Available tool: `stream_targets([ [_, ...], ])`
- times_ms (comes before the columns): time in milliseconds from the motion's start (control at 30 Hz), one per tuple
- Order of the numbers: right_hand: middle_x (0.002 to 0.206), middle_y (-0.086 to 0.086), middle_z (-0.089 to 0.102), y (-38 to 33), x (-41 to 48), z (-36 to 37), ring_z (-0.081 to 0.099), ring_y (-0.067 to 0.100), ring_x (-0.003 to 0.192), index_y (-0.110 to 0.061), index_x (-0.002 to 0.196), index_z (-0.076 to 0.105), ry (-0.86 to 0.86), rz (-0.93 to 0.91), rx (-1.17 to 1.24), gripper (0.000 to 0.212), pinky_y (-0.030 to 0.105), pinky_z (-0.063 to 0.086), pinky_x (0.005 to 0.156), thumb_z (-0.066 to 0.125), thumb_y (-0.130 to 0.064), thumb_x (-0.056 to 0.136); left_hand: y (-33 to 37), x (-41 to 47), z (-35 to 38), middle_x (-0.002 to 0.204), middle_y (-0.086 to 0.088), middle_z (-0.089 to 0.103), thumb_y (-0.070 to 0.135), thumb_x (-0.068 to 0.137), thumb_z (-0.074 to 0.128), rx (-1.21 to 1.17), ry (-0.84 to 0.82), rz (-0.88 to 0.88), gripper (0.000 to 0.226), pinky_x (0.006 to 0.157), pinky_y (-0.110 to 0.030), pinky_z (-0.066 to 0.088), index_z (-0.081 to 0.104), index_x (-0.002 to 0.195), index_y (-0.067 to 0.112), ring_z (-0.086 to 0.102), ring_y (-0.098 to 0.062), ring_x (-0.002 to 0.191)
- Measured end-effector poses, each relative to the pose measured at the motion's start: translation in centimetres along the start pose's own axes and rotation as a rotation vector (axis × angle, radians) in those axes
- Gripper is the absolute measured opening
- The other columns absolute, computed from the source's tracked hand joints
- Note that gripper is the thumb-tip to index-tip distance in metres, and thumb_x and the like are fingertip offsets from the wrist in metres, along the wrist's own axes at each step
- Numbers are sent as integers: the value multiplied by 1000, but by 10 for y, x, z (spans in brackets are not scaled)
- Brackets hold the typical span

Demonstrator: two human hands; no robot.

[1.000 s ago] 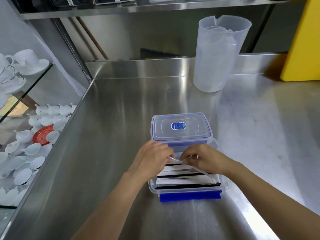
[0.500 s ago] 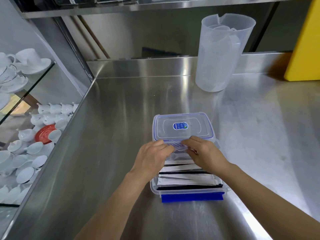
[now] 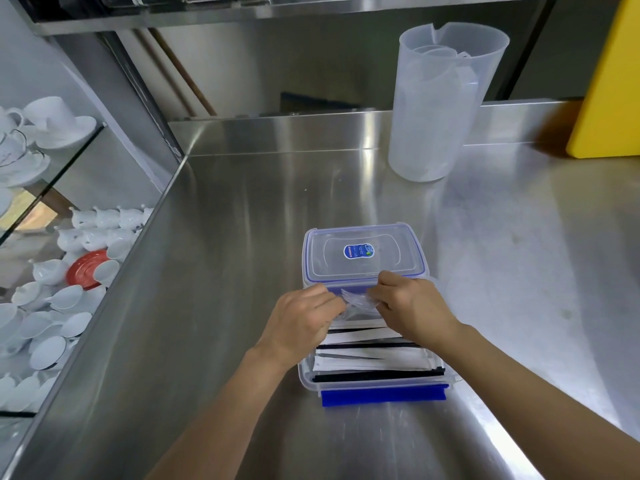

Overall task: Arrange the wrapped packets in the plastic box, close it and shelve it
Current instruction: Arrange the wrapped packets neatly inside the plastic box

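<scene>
A clear plastic box (image 3: 375, 388) with a blue front clip (image 3: 382, 398) stands on the steel counter, open. Several white and black wrapped packets (image 3: 374, 356) lie flat inside it. Its clear lid (image 3: 362, 252), with a blue seal and a blue sticker, lies flat just behind the box. My left hand (image 3: 301, 322) and my right hand (image 3: 414, 306) are over the far end of the box, both pinching a crinkled clear wrapper (image 3: 358, 301) between them. What lies beneath the hands is hidden.
A frosted plastic jug (image 3: 438, 105) stands at the back right, beside a yellow board (image 3: 613, 84). A steel shelf (image 3: 242, 12) runs overhead at the back. Left of the counter edge, glass shelves hold several white cups, saucers and a red saucer (image 3: 85, 268).
Both hands have moved from the middle of the box toward its far end near the lid, bunching the clear wrapper between them. Box and lid have stayed put.
</scene>
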State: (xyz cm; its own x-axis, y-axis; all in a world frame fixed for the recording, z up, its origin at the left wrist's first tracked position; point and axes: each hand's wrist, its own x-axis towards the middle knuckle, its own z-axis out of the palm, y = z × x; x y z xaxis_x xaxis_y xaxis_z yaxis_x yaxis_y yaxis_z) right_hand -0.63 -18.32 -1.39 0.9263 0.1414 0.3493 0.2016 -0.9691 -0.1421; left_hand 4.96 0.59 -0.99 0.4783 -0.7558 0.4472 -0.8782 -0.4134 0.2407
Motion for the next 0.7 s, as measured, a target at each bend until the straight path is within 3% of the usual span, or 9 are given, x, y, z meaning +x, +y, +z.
stream_targets([
  [67, 48, 6, 55, -1, -1, 2, 46, 27, 28, -8, 48, 59, -35, 15, -42, 28, 15, 29, 32, 80, 7, 36, 3, 3, -1, 62, 4, 63, 15, 77, 59, 7, -98, -51, 8, 50, -17, 35, 67, 78, 16, 53, -17, 58],
  [167, 42, 7, 53, -2, -1, 8, 44, 27, 24, -7, 44, 55, -78, 82, -86, 34, 14, 24, 35, 82, 5, 28, 3, 7, 0, 75, 9, 68, 38, 73, 70, 0, -154, -191, 20, 65, -21, 32, 68, 86, 22, 57, -14, 72],
  [267, 42, 9, 55, -6, -6, 18, 47, 26, 24, -7, 48, 58, -107, 86, -159, 37, 17, 35, 28, 84, 2, 24, 0, 13, -4, 89, 6, 67, 36, 76, 73, -50, -122, -347, 25, 73, -22, 31, 68, 92, 18, 55, -16, 86],
  [367, 42, 10, 57, -8, -10, 22, 50, 26, 24, -6, 54, 62, -103, 85, -207, 40, 20, 39, 28, 86, -1, 22, -2, 13, 1, 100, 7, 66, 37, 77, 72, -1, -178, -288, 36, 76, -23, 29, 63, 106, 19, 55, -15, 96],
  [533, 41, 8, 56, -9, -10, 27, 48, 25, 23, -6, 55, 61, -124, 61, -205, 41, 17, 36, 28, 83, -1, 21, 1, 13, 10, 79, 5, 70, 33, 61, 83, 140, -241, -153, 36, 70, -26, 26, 70, 92, 18, 63, -22, 76],
  [700, 44, 9, 60, -10, -8, 32, 52, 24, 27, -6, 59, 64, -126, 57, -193, 39, 21, 42, 30, 86, -5, 27, 3, 13, 11, 69, 11, 71, 37, 71, 66, 162, -221, -154, 17, 73, -26, 26, 74, 80, 25, 59, -16, 69],
])
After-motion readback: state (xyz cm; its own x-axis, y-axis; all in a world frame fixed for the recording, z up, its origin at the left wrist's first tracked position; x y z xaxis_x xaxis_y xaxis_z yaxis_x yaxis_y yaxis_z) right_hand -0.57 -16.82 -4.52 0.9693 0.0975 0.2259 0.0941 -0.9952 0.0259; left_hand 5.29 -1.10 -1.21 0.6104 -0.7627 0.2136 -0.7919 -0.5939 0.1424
